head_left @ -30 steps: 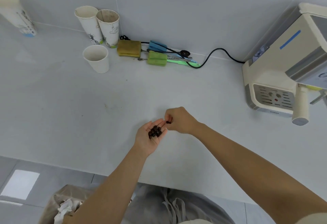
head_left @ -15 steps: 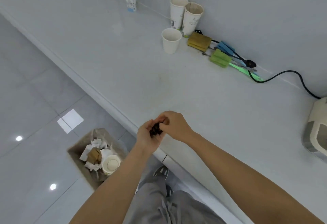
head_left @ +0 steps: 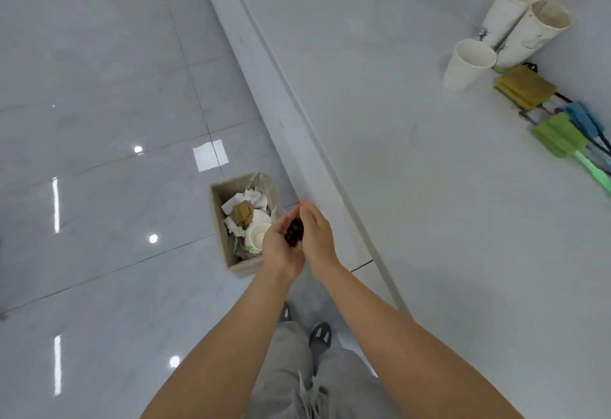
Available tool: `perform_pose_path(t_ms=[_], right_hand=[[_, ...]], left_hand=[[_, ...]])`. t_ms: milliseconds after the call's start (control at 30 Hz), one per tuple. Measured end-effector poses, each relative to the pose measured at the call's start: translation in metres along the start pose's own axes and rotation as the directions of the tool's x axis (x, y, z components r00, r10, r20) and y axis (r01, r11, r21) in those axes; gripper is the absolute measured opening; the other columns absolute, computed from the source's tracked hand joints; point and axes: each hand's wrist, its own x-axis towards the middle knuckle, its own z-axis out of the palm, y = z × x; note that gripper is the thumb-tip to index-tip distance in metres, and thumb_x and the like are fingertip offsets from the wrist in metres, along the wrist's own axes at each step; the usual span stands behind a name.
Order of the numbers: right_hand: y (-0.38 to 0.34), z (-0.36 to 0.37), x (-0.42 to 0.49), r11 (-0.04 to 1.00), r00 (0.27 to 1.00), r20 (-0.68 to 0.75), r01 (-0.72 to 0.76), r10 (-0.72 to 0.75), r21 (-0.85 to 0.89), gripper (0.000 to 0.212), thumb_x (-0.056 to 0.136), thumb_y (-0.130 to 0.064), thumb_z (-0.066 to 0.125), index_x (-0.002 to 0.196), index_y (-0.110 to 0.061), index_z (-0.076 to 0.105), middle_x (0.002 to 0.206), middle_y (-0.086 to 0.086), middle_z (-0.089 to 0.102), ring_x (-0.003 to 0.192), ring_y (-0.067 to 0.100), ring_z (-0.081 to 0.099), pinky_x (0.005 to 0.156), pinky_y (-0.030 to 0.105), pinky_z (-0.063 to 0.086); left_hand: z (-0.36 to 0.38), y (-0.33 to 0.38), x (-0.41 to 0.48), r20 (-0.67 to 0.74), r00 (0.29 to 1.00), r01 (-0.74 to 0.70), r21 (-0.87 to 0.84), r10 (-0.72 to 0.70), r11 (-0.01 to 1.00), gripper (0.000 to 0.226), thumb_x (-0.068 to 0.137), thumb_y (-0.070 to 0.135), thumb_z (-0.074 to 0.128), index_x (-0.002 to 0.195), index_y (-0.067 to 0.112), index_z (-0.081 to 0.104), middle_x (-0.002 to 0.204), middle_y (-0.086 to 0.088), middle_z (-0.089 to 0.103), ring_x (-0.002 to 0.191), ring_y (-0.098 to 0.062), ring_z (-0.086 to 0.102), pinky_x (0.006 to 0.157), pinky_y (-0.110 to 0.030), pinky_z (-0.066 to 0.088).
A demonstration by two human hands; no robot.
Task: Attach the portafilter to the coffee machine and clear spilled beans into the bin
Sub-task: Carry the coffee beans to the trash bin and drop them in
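Dark coffee beans (head_left: 294, 232) lie in a small heap in the cupped palm of my left hand (head_left: 279, 248). My right hand (head_left: 318, 236) presses against it edge-on, closing the cup around the beans. Both hands hover off the counter's edge, over the right rim of the bin (head_left: 221, 220), a small beige box on the floor holding crumpled paper, cardboard and a paper cup. The coffee machine and portafilter are out of view.
The white counter (head_left: 429, 187) runs along the right, its front edge (head_left: 297, 121) just right of my hands. At its back stand three paper cups (head_left: 469, 64), a brown sponge (head_left: 525, 86) and green and blue brushes (head_left: 562, 135). Glossy grey floor tiles lie left; my feet are below.
My view has swung left from the counter to the floor. Both hands carried the beans off the counter edge to above the bin, the right hand closing against the left palm.
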Motion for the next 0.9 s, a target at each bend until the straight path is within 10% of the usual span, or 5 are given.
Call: perform_pose_path(t_ms=[267, 900], right_hand=[[0.062, 0.059, 0.037, 0.941, 0.955, 0.092, -0.294, 0.282, 0.165, 0.024, 0.097, -0.029, 0.043, 0.084, -0.021, 0.062, 0.093, 0.002, 0.063, 0.100, 0.020, 0.060, 0.099, 0.038, 0.048], [0.231, 0.110, 0.203, 0.823, 0.840, 0.076, -0.542, 0.538, 0.169, 0.038, 0.091, -0.036, 0.044, 0.065, -0.017, 0.065, 0.079, 0.005, 0.064, 0.091, 0.023, 0.060, 0.099, 0.042, 0.048]], left_hand=[[-0.051, 0.023, 0.032, -0.176, 0.984, -0.011, -0.046, 0.003, 0.999, 0.036, 0.097, 0.019, 0.032, 0.080, 0.005, 0.060, 0.081, -0.007, 0.061, 0.083, -0.017, 0.057, 0.083, -0.026, 0.045], [-0.181, 0.013, 0.251, -0.425, 0.903, 0.053, -0.021, -0.057, 0.998, 0.040, 0.096, 0.024, 0.034, 0.063, 0.006, 0.049, 0.082, -0.012, 0.058, 0.079, -0.022, 0.057, 0.080, -0.034, 0.047]])
